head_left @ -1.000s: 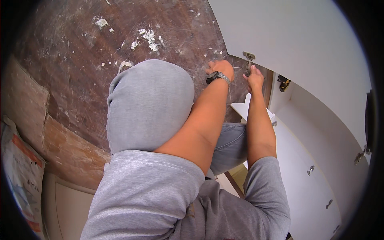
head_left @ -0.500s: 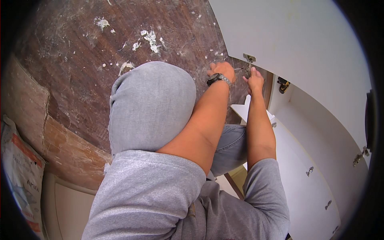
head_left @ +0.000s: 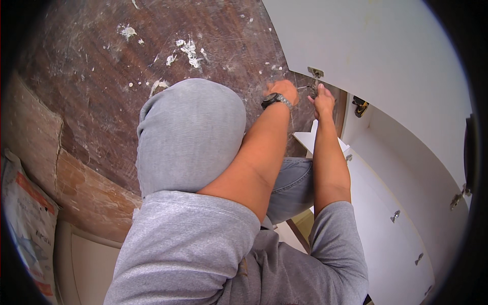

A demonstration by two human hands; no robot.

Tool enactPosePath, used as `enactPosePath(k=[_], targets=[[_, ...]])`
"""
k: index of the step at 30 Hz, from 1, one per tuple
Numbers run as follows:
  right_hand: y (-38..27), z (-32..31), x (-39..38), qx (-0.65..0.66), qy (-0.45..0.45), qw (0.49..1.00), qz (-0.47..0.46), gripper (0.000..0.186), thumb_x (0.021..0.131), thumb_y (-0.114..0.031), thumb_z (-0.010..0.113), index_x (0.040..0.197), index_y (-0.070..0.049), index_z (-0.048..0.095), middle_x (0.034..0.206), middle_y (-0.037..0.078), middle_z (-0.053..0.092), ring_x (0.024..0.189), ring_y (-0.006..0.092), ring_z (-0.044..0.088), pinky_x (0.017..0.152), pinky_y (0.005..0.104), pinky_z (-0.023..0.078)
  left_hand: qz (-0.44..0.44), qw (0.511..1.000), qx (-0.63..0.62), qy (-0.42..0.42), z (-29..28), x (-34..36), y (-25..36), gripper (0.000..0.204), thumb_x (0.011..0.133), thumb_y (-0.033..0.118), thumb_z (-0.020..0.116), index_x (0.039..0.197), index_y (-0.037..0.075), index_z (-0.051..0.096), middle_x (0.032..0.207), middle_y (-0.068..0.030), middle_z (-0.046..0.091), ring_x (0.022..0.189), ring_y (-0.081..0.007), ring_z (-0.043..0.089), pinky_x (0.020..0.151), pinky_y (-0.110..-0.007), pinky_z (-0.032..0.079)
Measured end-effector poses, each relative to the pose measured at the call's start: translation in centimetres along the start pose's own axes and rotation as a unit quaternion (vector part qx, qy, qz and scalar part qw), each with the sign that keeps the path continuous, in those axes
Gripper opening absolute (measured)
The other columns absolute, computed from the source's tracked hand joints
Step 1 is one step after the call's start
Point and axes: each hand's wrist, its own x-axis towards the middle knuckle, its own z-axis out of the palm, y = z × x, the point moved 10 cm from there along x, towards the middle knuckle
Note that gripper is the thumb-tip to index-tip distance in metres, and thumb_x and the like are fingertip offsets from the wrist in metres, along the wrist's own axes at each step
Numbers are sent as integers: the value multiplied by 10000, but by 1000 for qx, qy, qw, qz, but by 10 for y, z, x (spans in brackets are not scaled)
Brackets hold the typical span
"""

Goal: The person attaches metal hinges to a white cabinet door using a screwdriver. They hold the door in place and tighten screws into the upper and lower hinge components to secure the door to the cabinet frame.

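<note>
My left hand [head_left: 280,90], a watch on its wrist, is closed and slightly blurred; a thin metal tool [head_left: 303,87], like a screwdriver shaft, runs from it toward a metal hinge [head_left: 315,73] on the edge of a white panel [head_left: 356,40]. My right hand [head_left: 323,101] grips the lower part of that hinge, thumb and fingers around it. The tool's handle is hidden by my left hand. My raised grey-clad knee [head_left: 190,132] is beside my left arm.
Dark paint-spattered floor [head_left: 101,66]; white cabinet boards with more hinges [head_left: 395,216] at right; yellow-and-black tool [head_left: 360,105] inside the cabinet; white offcut [head_left: 305,137] by my right forearm; brown boards [head_left: 91,188] and a plastic sack [head_left: 28,223] at left.
My left fingers show slight motion blur now. Both hands stay at the hinge, almost where they were, with only a small shift of the whole view.
</note>
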Motion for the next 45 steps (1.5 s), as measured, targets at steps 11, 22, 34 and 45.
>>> enactPosePath(k=[11, 22, 34, 45], targets=[[4, 1, -11, 74, -35, 994, 70, 487, 1002, -335, 551, 1342, 11, 519, 1405, 177, 495, 1180, 264, 561, 857, 366, 587, 244, 946, 91, 194, -24, -12, 23, 306, 848, 202, 617, 1079, 24, 708, 1104, -219, 682, 1045, -371, 647, 920, -432, 508], [10, -1, -10, 85, -46, 993, 67, 459, 1016, -321, 517, 1368, -28, 511, 1407, 153, 500, 1184, 255, 557, 864, 365, 566, 190, 977, 42, 87, -8, -2, 17, 364, 865, 323, 667, 1061, 19, 711, 1006, -220, 701, 994, -379, 658, 894, -427, 500], [12, -6, 4, 92, -47, 995, -16, 411, 892, -214, 685, 1239, -6, 615, 1171, 139, 653, 960, 235, 649, 842, 355, 534, 233, 968, 28, 91, 2, -2, 24, 401, 837, 328, 692, 1089, 16, 701, 1011, -201, 710, 986, -347, 671, 883, -415, 508], [13, -3, 15, -80, -22, 994, -68, 371, 806, -124, 743, 1163, -64, 664, 1051, 129, 716, 979, 252, 671, 885, 367, 496, 208, 977, 31, 34, 0, 17, 21, 414, 807, 316, 704, 1075, 1, 714, 974, -209, 716, 952, -310, 691, 864, -396, 517]])
